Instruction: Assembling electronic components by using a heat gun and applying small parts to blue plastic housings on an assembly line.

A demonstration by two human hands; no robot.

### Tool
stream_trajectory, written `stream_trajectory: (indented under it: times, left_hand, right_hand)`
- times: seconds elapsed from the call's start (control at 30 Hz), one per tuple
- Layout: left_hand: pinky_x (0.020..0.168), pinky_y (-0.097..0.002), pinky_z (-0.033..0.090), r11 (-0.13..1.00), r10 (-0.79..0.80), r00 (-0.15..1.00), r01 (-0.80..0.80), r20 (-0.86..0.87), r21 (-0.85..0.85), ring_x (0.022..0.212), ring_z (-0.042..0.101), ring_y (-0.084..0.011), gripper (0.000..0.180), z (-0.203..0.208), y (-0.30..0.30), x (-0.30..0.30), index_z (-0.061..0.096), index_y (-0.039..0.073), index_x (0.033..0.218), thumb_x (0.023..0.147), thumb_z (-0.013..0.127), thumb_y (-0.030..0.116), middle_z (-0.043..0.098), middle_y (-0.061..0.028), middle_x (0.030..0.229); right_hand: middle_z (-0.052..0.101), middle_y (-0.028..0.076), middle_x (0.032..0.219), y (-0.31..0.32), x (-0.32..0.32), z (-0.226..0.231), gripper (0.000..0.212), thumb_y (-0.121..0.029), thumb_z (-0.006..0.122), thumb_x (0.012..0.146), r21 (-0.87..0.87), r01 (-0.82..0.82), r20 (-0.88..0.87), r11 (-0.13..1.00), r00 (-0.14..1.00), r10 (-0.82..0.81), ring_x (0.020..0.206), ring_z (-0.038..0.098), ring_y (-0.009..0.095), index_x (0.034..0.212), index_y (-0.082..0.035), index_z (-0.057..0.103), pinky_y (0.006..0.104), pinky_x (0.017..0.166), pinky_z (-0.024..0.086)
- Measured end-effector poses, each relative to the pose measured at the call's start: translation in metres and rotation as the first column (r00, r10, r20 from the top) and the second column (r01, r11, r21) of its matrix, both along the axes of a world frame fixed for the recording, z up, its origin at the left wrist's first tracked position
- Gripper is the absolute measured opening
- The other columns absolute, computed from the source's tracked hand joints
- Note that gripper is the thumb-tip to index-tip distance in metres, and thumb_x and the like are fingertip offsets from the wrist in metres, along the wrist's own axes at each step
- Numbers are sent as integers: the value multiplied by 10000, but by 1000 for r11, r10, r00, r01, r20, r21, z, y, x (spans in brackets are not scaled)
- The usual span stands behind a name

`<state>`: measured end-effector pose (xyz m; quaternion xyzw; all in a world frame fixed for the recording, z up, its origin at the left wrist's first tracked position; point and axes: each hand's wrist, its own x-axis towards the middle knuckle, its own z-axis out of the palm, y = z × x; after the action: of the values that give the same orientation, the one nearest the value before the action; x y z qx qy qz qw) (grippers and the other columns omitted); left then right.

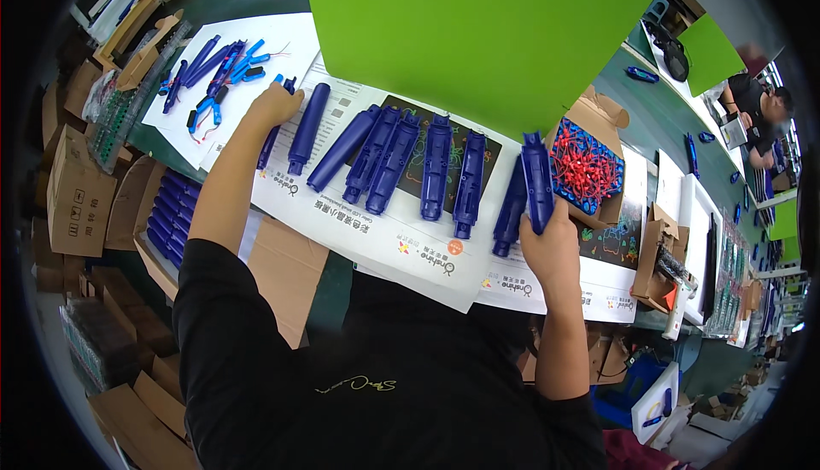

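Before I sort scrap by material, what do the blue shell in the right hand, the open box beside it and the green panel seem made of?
Shell: likely moulded plastic, smooth with slight sheen, judging by soft highlights and formed-in detail.
Box: matte brown cardboard, by its folded flaps.
Panel: flat, evenly coloured; perhaps plastic sheet or coated board, can't tell.

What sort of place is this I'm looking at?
Likely a small assembly workshop: blue plastic shells lie side by side, an open cardboard box is packed with blue parts with red pieces, and another person is farther off at the right.
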<state>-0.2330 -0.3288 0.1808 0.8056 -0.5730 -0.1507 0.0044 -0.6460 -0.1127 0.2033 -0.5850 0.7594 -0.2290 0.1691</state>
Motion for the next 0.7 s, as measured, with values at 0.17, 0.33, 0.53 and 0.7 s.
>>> stream_trajectory:
  times: [0.17, 0.33, 0.53, 0.7]
  left_hand:
    - [944, -427, 419, 996, -83, 987, 85, 136, -12, 1097, 533, -407, 766, -10, 4, 7, 375, -122, 1240, 813, 521, 497, 522, -317, 1176]
    - [770, -419, 463, 681, -220, 939, 341, 263, -648, 838, 594, -345, 402, 20, 22, 12, 575, -36, 1055, 852, 578, 312, 612, -211, 985]
    - [696, -235, 483, 814, -315, 4, 515, -949, -268, 832, 511, -92, 553, 56, 186, -221, 372, 17, 1330, 847, 621, 123, 531, -101, 1120]
    - [831, -249, 452, 836, -38, -197, 530, -980, -139, 914, 552, -105, 401, 35, 187, -291, 490, -9, 1225, 866, 618, 116, 594, -58, 1057]
  right_hand:
    - [630, 251, 769, 28, -21, -1, 319, -141, 652, 759, 75, 15, 152, 997, 988, -27, 726, 632, 400, 933, 64, 481, 416, 656, 498]
    - [602, 130, 659, 57, -35, 27, 289, -141, 689, 758, 79, -8, 336, 997, 942, -19, 569, 585, 167, 891, 15, 486, 302, 537, 448]
    - [591, 125, 655, 49, -26, 47, 295, -138, 682, 764, 26, -158, 461, 987, 878, 129, 566, 588, 187, 927, 16, 491, 322, 537, 450]
    - [595, 149, 684, 56, -24, 48, 342, -181, 677, 780, 43, -121, 616, 992, 785, 69, 614, 620, 249, 977, 17, 480, 354, 584, 471]
